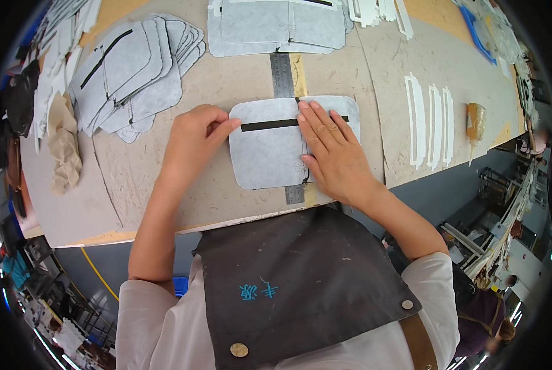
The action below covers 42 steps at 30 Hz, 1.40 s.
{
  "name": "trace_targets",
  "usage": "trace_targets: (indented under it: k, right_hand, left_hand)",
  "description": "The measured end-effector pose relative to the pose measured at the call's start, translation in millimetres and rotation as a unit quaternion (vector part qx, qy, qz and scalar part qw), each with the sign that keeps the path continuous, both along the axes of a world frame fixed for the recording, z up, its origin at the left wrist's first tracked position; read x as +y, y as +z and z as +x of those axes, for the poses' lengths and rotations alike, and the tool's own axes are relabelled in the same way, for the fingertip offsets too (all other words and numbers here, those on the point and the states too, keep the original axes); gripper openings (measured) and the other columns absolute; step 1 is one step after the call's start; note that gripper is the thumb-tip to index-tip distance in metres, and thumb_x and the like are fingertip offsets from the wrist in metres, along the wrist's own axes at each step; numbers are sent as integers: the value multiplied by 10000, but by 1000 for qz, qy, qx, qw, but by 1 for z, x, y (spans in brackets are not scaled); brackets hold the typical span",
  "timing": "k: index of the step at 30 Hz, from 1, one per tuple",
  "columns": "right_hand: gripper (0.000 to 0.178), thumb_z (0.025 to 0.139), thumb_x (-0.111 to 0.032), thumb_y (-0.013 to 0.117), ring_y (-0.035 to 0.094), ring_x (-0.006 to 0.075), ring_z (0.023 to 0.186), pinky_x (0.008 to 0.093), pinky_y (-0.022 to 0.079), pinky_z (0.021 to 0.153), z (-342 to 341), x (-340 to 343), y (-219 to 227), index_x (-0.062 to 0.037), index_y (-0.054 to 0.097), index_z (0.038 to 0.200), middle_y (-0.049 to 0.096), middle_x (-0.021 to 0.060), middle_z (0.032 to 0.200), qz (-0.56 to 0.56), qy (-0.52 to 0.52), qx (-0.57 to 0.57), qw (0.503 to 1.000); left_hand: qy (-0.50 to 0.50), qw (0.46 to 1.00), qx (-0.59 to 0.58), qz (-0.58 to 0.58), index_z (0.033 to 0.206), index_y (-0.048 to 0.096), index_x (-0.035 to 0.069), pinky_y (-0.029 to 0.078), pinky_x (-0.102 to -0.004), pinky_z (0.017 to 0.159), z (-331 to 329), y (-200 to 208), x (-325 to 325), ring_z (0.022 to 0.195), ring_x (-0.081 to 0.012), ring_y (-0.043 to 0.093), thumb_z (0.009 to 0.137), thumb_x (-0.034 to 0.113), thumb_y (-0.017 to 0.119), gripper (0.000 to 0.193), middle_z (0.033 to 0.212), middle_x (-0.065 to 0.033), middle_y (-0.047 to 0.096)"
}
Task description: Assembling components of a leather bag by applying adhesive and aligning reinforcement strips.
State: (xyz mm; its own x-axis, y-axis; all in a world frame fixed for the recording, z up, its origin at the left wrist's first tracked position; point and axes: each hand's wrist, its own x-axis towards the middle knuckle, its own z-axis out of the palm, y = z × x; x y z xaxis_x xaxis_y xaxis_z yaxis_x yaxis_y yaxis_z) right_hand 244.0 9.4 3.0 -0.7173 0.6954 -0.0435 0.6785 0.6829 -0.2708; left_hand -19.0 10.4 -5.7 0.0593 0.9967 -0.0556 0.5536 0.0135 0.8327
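Note:
A grey felt piece point(266, 157) with a black strip across its upper part lies flat on the worktable point(226, 197). My left hand point(192, 142) pinches its upper left edge at the end of the black strip. My right hand point(331, 151) lies flat on a second grey felt piece point(343, 108) that meets the first along a seam, fingers pointing away from me. A steel ruler point(283, 74) runs away from me under both pieces, its near end showing below them.
A fanned stack of grey felt pieces point(131, 71) lies at the far left, another stack point(282, 24) straight ahead. Three white strips point(430, 123) and a glue bottle point(475, 123) lie to the right. Crumpled beige cloth point(63, 148) sits left. I wear a dark apron point(300, 277).

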Motion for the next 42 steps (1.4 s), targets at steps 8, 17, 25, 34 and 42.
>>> trace_targets:
  k: [8, 17, 25, 34, 42]
  right_hand:
    - [561, 938, -239, 526, 247, 278, 1429, 423, 201, 1165, 0, -1, 1, 51, 377, 1394, 302, 159, 1518, 1, 4, -22, 1000]
    - [566, 927, -239, 536, 248, 289, 1427, 424, 204, 1163, -3, -2, -2, 66, 388, 1380, 303, 174, 1511, 11, 7, -18, 1000]
    - [566, 927, -230, 526, 246, 289, 1428, 424, 198, 1164, -1, 0, -3, 64, 379, 1388, 295, 172, 1516, 3, 9, -3, 1000]
    - [575, 909, -220, 533, 253, 292, 1425, 423, 200, 1163, -2, 0, -7, 63, 380, 1385, 292, 172, 1519, 0, 4, 24, 1000]
    - [570, 906, -217, 538, 257, 289, 1424, 425, 201, 1162, 1, -2, -7, 63, 387, 1379, 299, 174, 1515, 0, -4, 30, 1000]
  left_hand:
    - [-10, 998, 69, 4, 789, 610, -52, 386, -290, 534, 5, 4, 1, 557, -147, 453, 834, 121, 711, 205, 658, -98, 566]
    - [5, 995, 83, -47, 755, 608, -43, 400, -298, 532, 3, 6, -2, 540, -161, 467, 830, 144, 717, 229, 634, -103, 570]
    - [105, 970, 215, 33, 789, 636, -19, 434, -332, 548, -4, 2, -4, 591, -222, 539, 824, 110, 699, 148, 726, -107, 622]
    - [-160, 947, 246, 135, 1415, 371, -3, 192, -432, 1164, 66, -13, -24, 1430, -274, 249, 857, 384, 621, 724, 1518, -146, 314]
    - [-135, 926, 340, 93, 1438, 334, -1, 168, -447, 1167, 28, -6, -36, 1441, -276, 224, 857, 405, 615, 762, 1544, -154, 259]
